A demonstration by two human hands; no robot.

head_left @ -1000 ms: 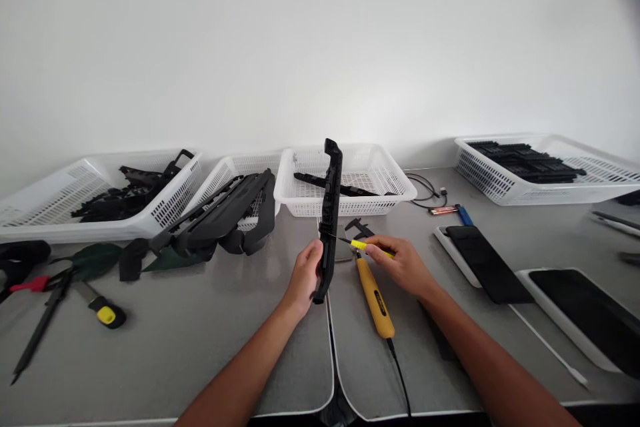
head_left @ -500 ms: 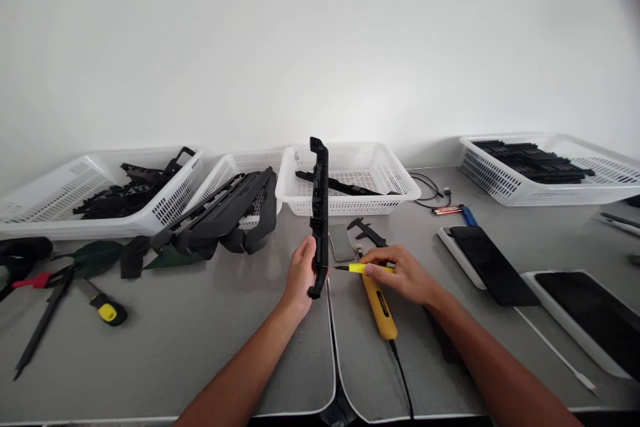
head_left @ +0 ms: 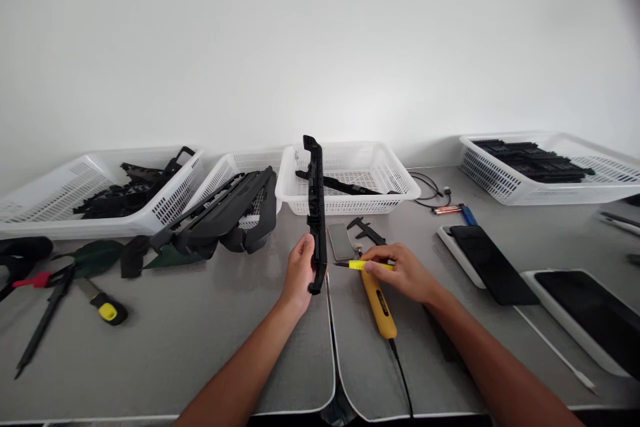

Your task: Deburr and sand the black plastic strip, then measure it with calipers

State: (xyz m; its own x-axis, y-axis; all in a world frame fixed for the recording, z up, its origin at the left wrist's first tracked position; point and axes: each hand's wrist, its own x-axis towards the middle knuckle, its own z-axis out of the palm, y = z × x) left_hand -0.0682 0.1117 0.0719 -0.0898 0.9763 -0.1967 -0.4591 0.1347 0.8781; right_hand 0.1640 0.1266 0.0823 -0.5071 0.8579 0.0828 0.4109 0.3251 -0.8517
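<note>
The left hand's grip point(head_left: 300, 270) is closed around the lower part of a long black plastic part point(head_left: 316, 213), held almost upright above the counter point(head_left: 240, 340), beside the seam where its two tops meet. The right hand's grip point(head_left: 403, 272) is narrow, thumb and fingers pinching a slim yellow-handled tool point(head_left: 357, 265). Its dark tip points at the part's lower end; whether the fine point touches I cannot tell.

Below the right hand, a yellow corded tool point(head_left: 379, 307) lies right of the seam, its cord running to the counter's near edge. Just beyond are a gray rectangular plate point(head_left: 341, 242) and a black caliper point(head_left: 369, 232).

At the far edge, behind the held part, a white basket point(head_left: 350, 207) contains a dark strip point(head_left: 353, 188). To its left, long dark gray pieces point(head_left: 220, 210) overhang another basket point(head_left: 235, 163). Toward the far left corner, a larger basket point(head_left: 105, 229) holds black pieces point(head_left: 133, 193); toward the far right corner, one point(head_left: 525, 195) holds stacked black parts point(head_left: 530, 161). A black-and-yellow handle point(head_left: 109, 310) lies nearer the left edge.
</note>
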